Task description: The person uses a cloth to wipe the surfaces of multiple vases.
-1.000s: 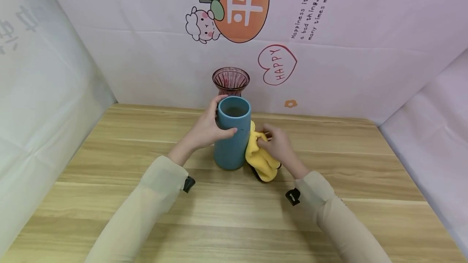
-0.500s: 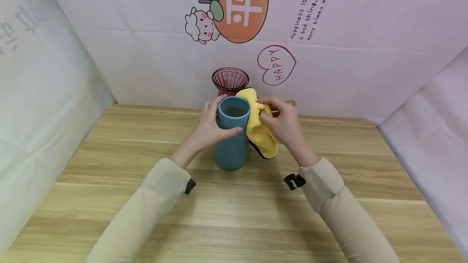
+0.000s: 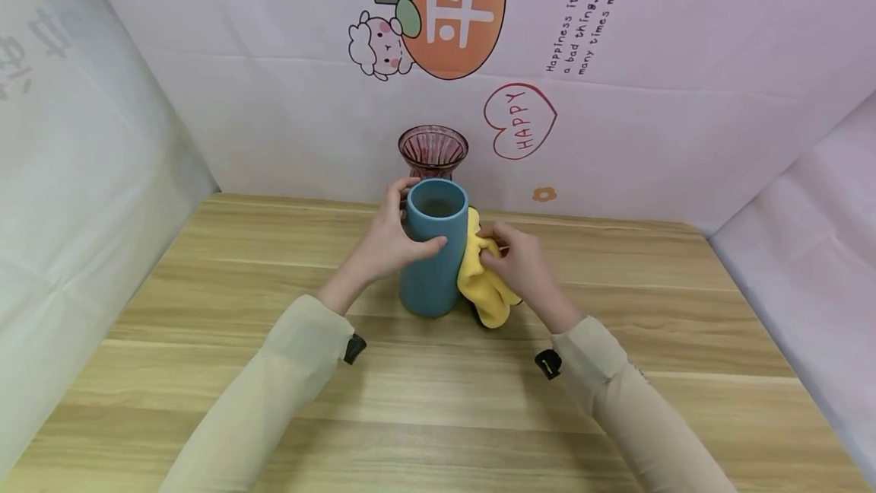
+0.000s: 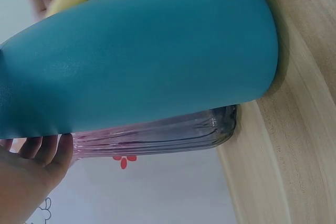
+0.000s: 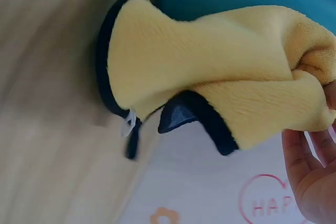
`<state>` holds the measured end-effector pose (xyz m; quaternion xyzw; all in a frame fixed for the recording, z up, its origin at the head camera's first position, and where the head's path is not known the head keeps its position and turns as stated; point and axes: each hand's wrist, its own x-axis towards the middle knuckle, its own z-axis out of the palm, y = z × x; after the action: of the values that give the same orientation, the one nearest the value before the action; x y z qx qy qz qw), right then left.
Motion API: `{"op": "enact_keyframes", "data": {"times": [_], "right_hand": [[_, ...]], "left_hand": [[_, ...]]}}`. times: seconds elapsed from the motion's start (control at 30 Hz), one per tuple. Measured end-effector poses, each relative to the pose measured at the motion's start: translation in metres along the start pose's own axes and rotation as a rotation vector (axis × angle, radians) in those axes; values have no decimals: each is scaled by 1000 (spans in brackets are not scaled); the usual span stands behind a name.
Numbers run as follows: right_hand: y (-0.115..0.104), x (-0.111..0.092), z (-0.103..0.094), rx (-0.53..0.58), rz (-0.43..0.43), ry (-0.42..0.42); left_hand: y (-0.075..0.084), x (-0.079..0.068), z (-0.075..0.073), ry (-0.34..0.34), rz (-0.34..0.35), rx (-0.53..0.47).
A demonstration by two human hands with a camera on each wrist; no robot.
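Note:
A tall blue vase (image 3: 433, 272) stands upright on the wooden table. My left hand (image 3: 393, 242) grips it near the top from the left, thumb across the front and fingers round the back; in the left wrist view those fingers (image 4: 50, 153) show at the vase's edge. My right hand (image 3: 523, 265) pinches a yellow cloth (image 3: 484, 287) and holds it against the vase's right side. Dark trim and a small white tag (image 5: 129, 123) show on the cloth in the right wrist view.
Close behind the blue vase stands a ribbed pink glass vase (image 3: 433, 147), its lower part greyish in the left wrist view. A white printed backdrop (image 3: 287, 120) rises at the table's (image 3: 438, 417) back edge, with white cloth along both sides.
The right hand went up with the cloth to the blue vase's rim, then back down its right side. The left hand keeps its grip and the vase stays in place.

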<state>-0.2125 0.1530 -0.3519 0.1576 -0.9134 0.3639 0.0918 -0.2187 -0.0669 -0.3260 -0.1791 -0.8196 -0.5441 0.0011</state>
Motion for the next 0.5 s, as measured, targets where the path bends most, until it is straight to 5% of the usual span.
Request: {"op": "enact_keyframes", "data": {"times": [0.27,0.5], "right_hand": [[20,-11,21,-63,14,-47],[11,-8,16,-85,-122,140]], "left_hand": [[-1,0,-1,-13,1,6],[-2,0,-2,-11,16,-1]]}}
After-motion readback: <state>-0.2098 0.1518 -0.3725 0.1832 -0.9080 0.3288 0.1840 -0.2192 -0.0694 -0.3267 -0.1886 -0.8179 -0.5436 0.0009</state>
